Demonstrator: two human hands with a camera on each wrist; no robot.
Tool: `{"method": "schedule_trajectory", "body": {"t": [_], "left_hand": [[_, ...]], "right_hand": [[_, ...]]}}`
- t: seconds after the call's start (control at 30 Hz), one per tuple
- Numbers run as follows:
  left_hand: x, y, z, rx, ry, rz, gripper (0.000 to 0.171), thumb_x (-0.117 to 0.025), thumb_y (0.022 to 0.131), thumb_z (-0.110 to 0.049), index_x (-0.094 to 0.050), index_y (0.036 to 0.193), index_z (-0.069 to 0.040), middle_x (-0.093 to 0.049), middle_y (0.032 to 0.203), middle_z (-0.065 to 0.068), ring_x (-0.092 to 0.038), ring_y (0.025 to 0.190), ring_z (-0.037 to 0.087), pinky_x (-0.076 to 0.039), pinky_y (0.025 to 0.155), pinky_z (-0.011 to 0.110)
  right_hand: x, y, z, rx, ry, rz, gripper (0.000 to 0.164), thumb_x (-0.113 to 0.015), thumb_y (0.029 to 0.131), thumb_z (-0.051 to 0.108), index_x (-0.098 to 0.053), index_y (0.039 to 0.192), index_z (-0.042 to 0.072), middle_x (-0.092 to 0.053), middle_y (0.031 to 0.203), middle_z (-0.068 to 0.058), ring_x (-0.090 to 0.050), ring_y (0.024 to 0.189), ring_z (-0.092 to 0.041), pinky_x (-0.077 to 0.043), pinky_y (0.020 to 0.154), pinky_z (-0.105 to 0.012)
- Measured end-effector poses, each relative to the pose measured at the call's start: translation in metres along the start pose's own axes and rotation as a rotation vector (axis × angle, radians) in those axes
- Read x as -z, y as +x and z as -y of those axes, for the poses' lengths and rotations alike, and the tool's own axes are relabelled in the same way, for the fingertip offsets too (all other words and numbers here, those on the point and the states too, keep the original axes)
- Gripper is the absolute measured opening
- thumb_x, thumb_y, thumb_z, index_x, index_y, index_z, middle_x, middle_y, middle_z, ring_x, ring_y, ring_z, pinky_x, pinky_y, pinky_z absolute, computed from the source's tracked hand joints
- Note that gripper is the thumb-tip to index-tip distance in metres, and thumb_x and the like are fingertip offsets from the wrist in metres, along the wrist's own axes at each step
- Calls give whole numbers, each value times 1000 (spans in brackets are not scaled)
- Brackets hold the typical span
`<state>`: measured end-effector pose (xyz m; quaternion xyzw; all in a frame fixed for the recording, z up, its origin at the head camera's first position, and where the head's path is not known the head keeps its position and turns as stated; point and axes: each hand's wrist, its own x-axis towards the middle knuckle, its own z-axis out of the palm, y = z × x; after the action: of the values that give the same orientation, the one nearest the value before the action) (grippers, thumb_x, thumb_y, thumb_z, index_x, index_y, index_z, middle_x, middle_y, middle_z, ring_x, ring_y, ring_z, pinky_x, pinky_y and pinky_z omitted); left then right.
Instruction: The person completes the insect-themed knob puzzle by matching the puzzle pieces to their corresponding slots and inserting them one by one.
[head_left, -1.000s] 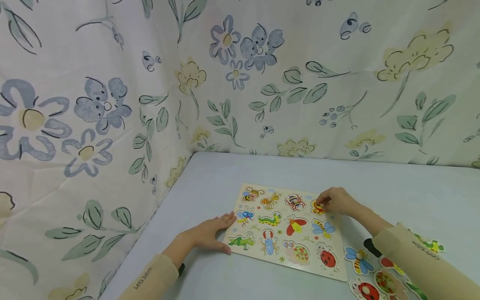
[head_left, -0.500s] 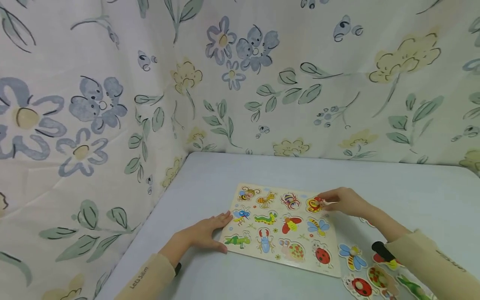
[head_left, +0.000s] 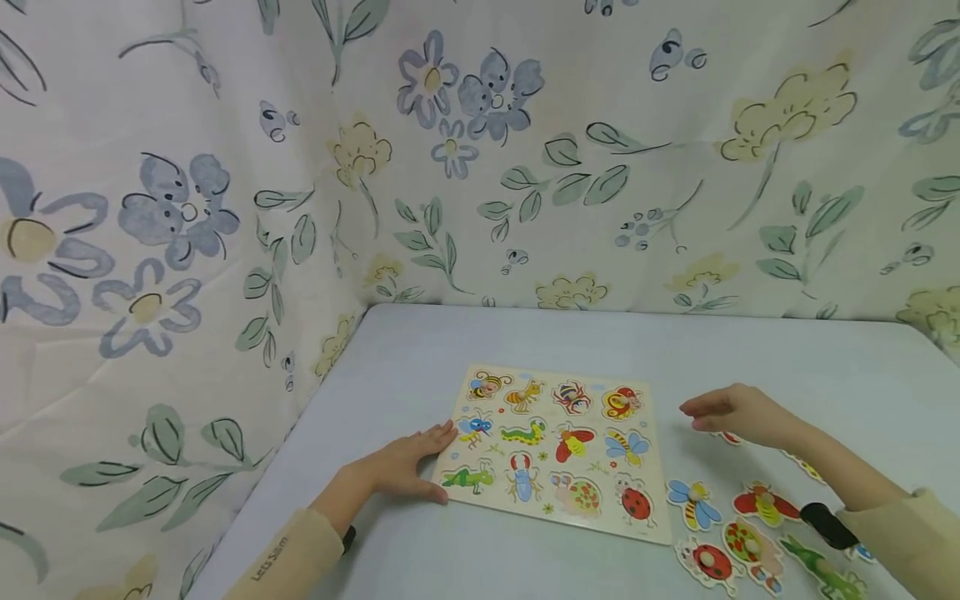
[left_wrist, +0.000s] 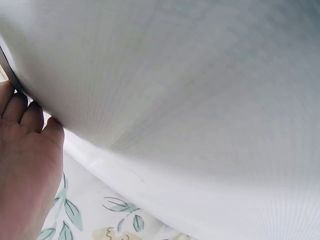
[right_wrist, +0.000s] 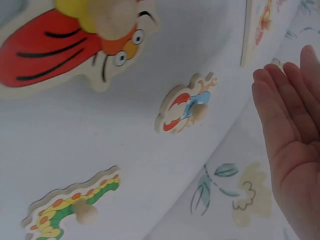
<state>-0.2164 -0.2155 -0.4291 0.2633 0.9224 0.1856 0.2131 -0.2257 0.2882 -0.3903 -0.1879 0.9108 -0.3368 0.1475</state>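
Observation:
A wooden insect puzzle board [head_left: 543,483] lies flat on the table, its insect pictures in rows. My left hand [head_left: 401,467] rests at the board's left edge, fingers extended and thumb by the lower corner. In the left wrist view, the fingertips [left_wrist: 52,127] are at the far left. A red and yellow butterfly [head_left: 622,403] fills the board's top right spot. Right of the board, my right hand [head_left: 753,417] hovers over the table with straight fingers and holds nothing. Below it in the right wrist view lie a stag beetle piece [right_wrist: 187,107] and a caterpillar piece [right_wrist: 75,210], both knobbed.
Several loose knobbed pieces lie right of the board: a blue-winged bee [head_left: 694,504], a red-winged firefly [head_left: 767,503], a ladybird [head_left: 708,562], a snail [head_left: 742,542] and a grasshopper [head_left: 825,571]. Floral curtain [head_left: 570,208] hangs behind and left of the white table [head_left: 525,333].
My right hand has let go of the butterfly at the board's top right and moved right, off the board. The left hand keeps its place. The head view has turned slightly right.

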Motion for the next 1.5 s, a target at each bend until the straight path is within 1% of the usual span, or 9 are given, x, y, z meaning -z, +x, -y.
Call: {"method": "schedule_trajectory", "body": {"t": [0.1,0.27,0.53,0.7,0.8,1.0,1.23,1.33,1.5], "left_hand": [[0,0,-1,-1,0,-1,100,-76,78,-51,-26,154,-10,-18,161,6,-18,147,28,-19,118,48],[-1,0,-1,3,-3,1,100,-76,78,-51,-26,154,-10,-18,161,6,-18,146,29,-19,118,49],[-3,2,2,6,-7,2,101,-76,77,-52,-25,154,-11,-17,161,6,-17,147,29,-19,118,50],[-1,0,2,19,-5,-4,101,-76,78,-51,-25,154,-11,-17,161,7,-18,146,30,-20,116,55],[1,-1,1,25,-8,0,101,-76,78,-51,-25,154,-10,-17,161,7,-18,146,30,-20,116,56],[1,-2,2,9,-5,0,101,-76,78,-51,-25,154,-8,-17,160,9,-18,146,31,-19,117,52],[-1,-1,4,-13,3,-11,101,-76,77,-52,-26,154,-8,-19,160,8,-19,146,30,-20,117,51],[-1,1,5,-10,7,-11,102,-76,77,-53,-26,154,-9,-18,160,8,-18,146,31,-20,117,53],[-2,3,5,-6,13,-8,102,-75,77,-54,-25,154,-10,-18,161,7,-18,146,31,-20,116,54]], "right_hand": [[0,-8,-8,-11,-6,6,33,-65,92,13,-65,118,-7,-67,113,-22,-65,100,-32,-57,73,-29],[-2,-20,-15,-23,-43,-3,35,-67,92,15,-65,119,-6,-66,116,-25,-61,108,-42,-57,81,-45],[4,-46,-26,-32,-1,-15,41,-68,91,14,-60,123,-10,-64,118,-26,-67,100,-25,-58,75,-26],[9,-61,-34,-38,-12,-43,43,-68,90,13,-59,123,-11,-63,117,-28,-65,93,-2,-56,71,-19],[10,-68,-39,-41,-11,-48,42,-68,90,13,-59,123,-12,-63,117,-30,-62,90,5,-54,70,-17],[8,-78,-48,-90,32,-19,45,-67,92,14,-56,125,-14,-62,119,-31,-60,90,8,-56,72,-19],[6,-87,-57,-165,94,-5,49,-67,92,16,-53,127,-16,-57,124,-35,-60,92,8,-58,76,-27],[5,-93,-63,-196,105,-4,51,-67,92,18,-52,128,-16,-57,124,-34,-60,93,9,-58,75,-25],[4,-107,-75,-272,217,4,57,-67,93,21,-48,130,-17,-55,127,-34,-61,92,9,-58,77,-25]]}}
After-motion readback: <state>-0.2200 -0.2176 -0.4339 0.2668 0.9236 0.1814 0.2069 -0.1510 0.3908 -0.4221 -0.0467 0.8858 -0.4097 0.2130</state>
